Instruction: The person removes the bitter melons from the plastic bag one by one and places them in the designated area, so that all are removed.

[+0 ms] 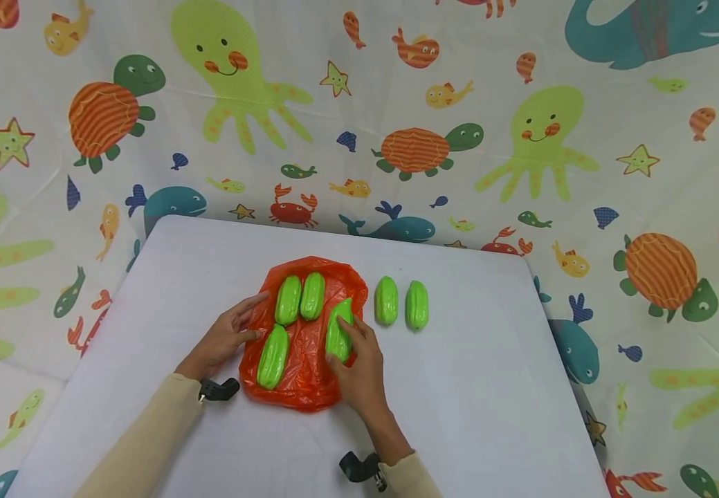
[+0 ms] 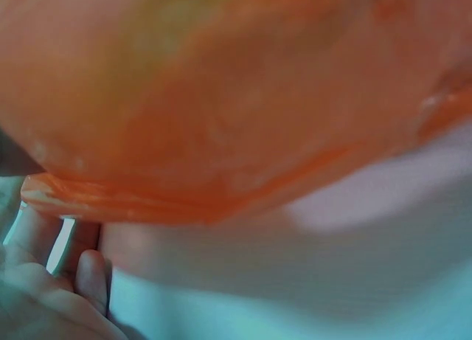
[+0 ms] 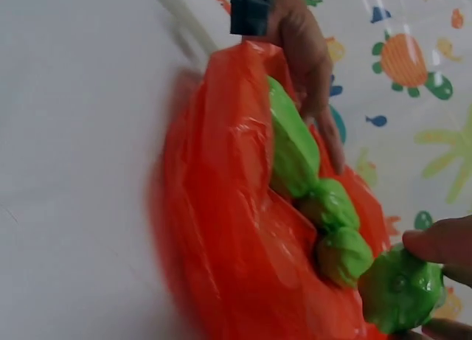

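Note:
An opened red plastic bag [image 1: 302, 360] lies on the white table with three green ridged vegetables in it, one of them at its lower left [image 1: 273, 356]. My left hand [image 1: 225, 335] holds the bag's left edge, fingers on the rim and thumb near the lower-left vegetable. In my right hand [image 1: 362, 366] is another green vegetable [image 1: 337, 335], pinched between thumb and fingers over the bag's right side. The right wrist view shows that vegetable [image 3: 400, 288] end-on beside the others. Orange-red plastic [image 2: 221, 133] fills most of the left wrist view, partly covering the left fingers.
Two more green vegetables, one nearer [image 1: 387, 301] and one farther right [image 1: 417, 305], lie on the white table [image 1: 484, 387] to the right of the bag. A curtain [image 1: 347, 83] printed with sea animals hangs behind and beside the table.

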